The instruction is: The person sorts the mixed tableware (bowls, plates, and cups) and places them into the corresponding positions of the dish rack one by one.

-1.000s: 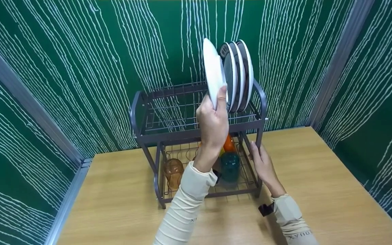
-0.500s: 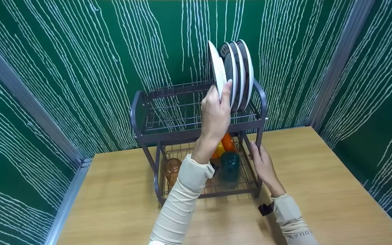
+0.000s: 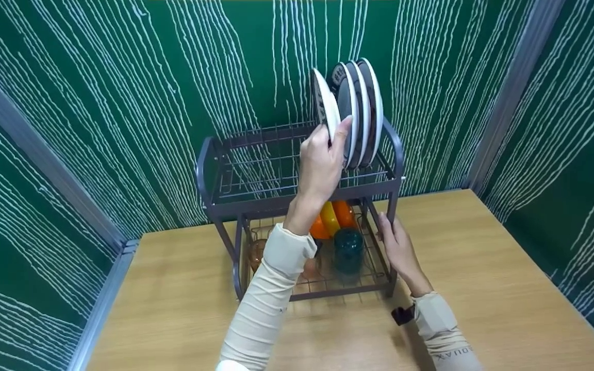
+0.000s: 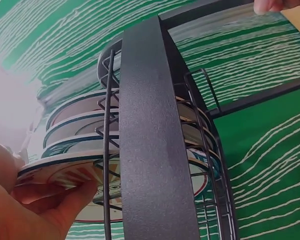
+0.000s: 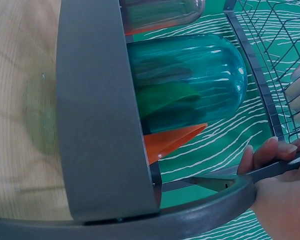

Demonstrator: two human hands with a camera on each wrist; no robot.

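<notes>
My left hand (image 3: 323, 165) pinches the near edge of a white-backed plate (image 3: 330, 105) that stands nearly upright over the top tier of a dark metal dish rack (image 3: 256, 207). In the left wrist view, my left fingers lie along the patterned face of that plate (image 4: 75, 172), and its far part is within the rack's wires. Three more plates (image 3: 378, 103) stand on edge just to its right. My right hand (image 3: 401, 252) grips the rack's right upright; in the right wrist view its fingers (image 5: 272, 152) curl round the dark bar.
On the rack's lower tier are a teal glass (image 3: 348, 250), an amber glass (image 3: 257, 253) partly behind my left sleeve, and orange and yellow dishes (image 3: 330, 219). The rack stands on a wooden table (image 3: 183, 288) before a green, white-streaked wall (image 3: 261, 67).
The plate in my left hand has come down slightly and turned, so a strip of its dark patterned face now shows. My right hand stays on the upright.
</notes>
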